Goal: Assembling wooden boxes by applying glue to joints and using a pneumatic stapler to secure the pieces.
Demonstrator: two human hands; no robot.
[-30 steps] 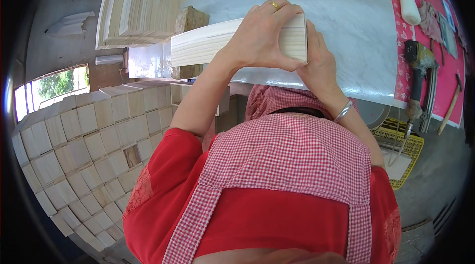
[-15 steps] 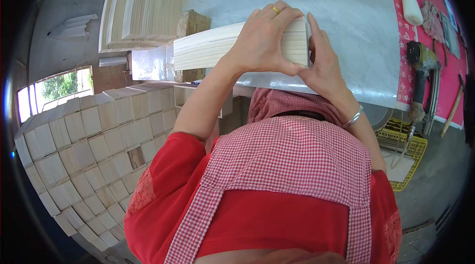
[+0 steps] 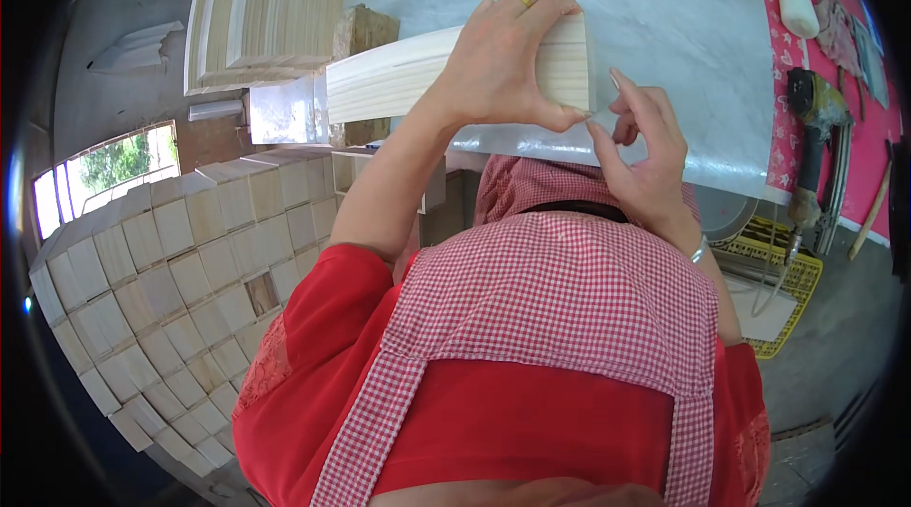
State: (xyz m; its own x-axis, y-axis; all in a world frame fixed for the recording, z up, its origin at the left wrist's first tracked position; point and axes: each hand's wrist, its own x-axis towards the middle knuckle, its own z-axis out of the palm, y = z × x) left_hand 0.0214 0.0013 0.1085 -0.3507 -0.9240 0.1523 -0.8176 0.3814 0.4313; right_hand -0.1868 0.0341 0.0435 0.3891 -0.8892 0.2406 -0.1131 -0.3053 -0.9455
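A long pale wooden piece (image 3: 394,77) with lengthwise lines lies across the table near its front edge. Whether it is one block or several boards pressed together, I cannot tell. My left hand (image 3: 503,65), with a gold ring, grips it near its right end, the thumb on the near side and the fingers over the far side. Just right of that end is my right hand (image 3: 650,141), thumb and index finger apart and its other fingers curled. It is off the wood, its thumb close to my left thumb, and I see nothing in it.
A stack of boards (image 3: 275,9) stands at the back left beside a rough wooden block (image 3: 365,32). Many box-like wooden pieces (image 3: 190,270) are piled at the left. On the right are a nail gun (image 3: 811,127), a white bottle (image 3: 795,4) and a yellow crate (image 3: 802,284).
My right hand has come away from the end of the wooden piece, moving right and toward me. My left hand keeps its grip; wood and hand have shifted slightly up in the picture.
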